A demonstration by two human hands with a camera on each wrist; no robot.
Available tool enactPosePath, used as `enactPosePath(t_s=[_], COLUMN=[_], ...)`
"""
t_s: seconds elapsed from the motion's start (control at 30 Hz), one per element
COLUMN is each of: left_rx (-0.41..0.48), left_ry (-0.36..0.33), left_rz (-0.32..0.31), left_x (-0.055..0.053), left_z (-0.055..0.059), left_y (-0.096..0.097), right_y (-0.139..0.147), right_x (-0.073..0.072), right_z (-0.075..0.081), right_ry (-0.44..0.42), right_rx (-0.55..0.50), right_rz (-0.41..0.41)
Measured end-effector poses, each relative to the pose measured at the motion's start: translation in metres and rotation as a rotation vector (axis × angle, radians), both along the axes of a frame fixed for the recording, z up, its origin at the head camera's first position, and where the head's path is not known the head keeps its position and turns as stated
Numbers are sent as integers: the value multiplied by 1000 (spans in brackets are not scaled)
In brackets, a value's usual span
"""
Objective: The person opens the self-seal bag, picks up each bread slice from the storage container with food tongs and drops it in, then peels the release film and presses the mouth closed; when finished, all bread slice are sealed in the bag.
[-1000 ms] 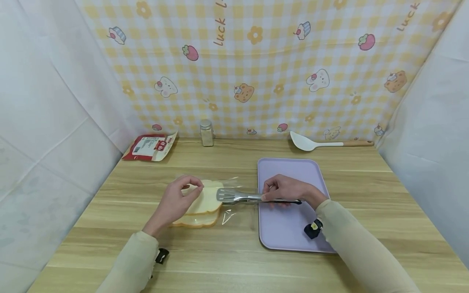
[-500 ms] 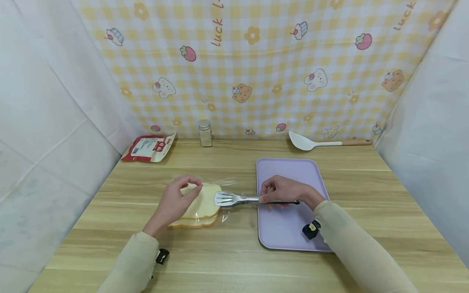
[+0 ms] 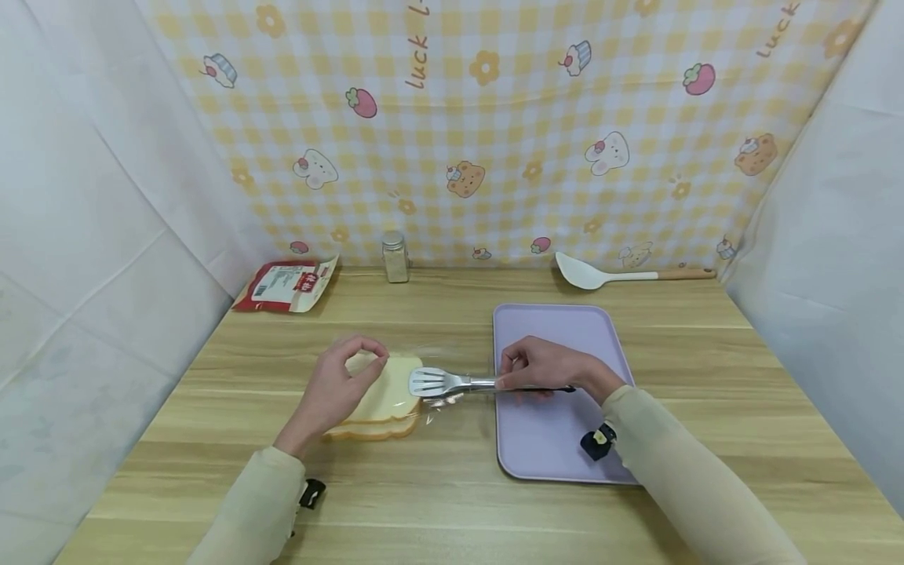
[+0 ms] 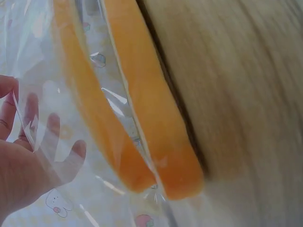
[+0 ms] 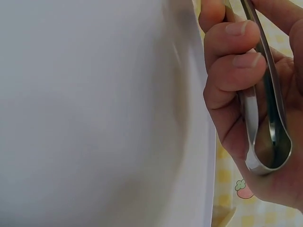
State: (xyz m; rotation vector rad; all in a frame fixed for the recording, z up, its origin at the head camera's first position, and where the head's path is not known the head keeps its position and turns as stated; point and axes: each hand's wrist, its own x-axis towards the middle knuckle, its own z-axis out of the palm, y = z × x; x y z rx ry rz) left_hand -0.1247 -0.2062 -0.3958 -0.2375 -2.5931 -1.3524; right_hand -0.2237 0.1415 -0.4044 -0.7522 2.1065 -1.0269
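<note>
While a thin sheet of clear plastic film [image 4: 35,59] is pinched between the thumb and forefinger of the left hand [image 3: 337,386], a pair of silver metal tongs [image 3: 432,382] with a slotted head is gripped by the curled fingers of the right hand [image 3: 545,365]. The slotted head is held at the right edge of an upper cream-white bread slice [image 3: 384,396] with an orange-brown crust; whether it is touched cannot be told. A matching lower bread slice [image 3: 381,430] is partly covered by the upper one, and both crusts are seen beside the film, left of centre on the pale wood-grain table [image 3: 395,510]. The handle end is held over a lavender rectangular tray [image 3: 544,464]. Along the back are placed a red-and-white packet [image 3: 284,286], a small glass jar [image 3: 396,263] with a metal lid, and a white spoon-shaped utensil [image 3: 581,273] with a wooden handle.
</note>
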Motion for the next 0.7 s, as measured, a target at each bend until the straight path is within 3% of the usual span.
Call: enactPosePath(t_s=[0.3,0.7], left_rx=[22,43], left_ry=[36,32], left_rz=[-5,-8], left_x=[-1,0], left_z=[2,2], left_y=[1,-1], right_y=[-1,-4], right_x=[1,2], right_z=[-1,0], right_ry=[-6,-5], right_rx=[1,-4], right_rz=[-21,6])
